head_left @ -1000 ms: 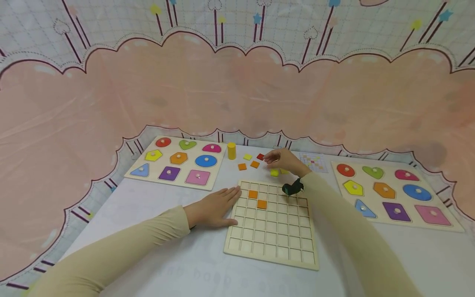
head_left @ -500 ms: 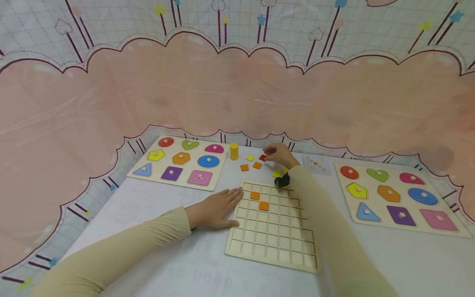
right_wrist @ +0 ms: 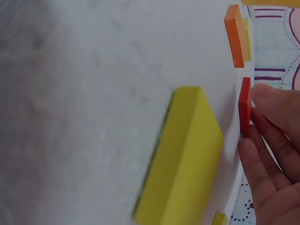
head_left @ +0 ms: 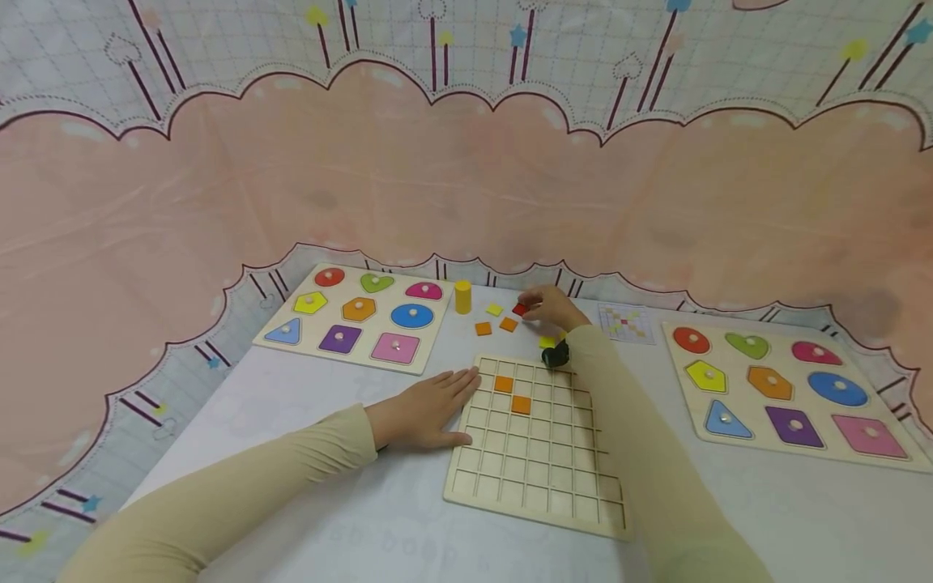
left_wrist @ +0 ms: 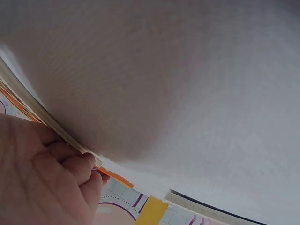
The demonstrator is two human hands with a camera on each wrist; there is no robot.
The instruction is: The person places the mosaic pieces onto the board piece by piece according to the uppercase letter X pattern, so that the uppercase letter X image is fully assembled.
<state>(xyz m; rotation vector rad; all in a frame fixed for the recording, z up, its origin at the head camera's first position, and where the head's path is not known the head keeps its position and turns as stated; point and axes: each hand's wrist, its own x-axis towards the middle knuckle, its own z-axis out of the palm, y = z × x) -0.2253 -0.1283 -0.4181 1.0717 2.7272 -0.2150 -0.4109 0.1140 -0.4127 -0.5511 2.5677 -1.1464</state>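
Note:
A pale wooden grid board lies on the table, with two orange square tiles set in its cells. My left hand rests with its fingers stretched along the board's left edge. Farther back, my right hand is down at a red square tile. In the right wrist view, the thumb and fingers pinch the red tile at its ends, low at the table. Loose orange tiles and yellow tiles lie around it; a yellow one looms close in the right wrist view.
A yellow cylinder stands behind the loose tiles. Knobbed shape-puzzle boards flank the grid, one at the left and one at the right. A printed pattern card lies right of my right hand. A patterned cloth hangs behind.
My right hand shifts back to the red tile, lifts slightly with fingers spread, then lowers and closes its fingers at the tile. My left hand stays on the board's edge.

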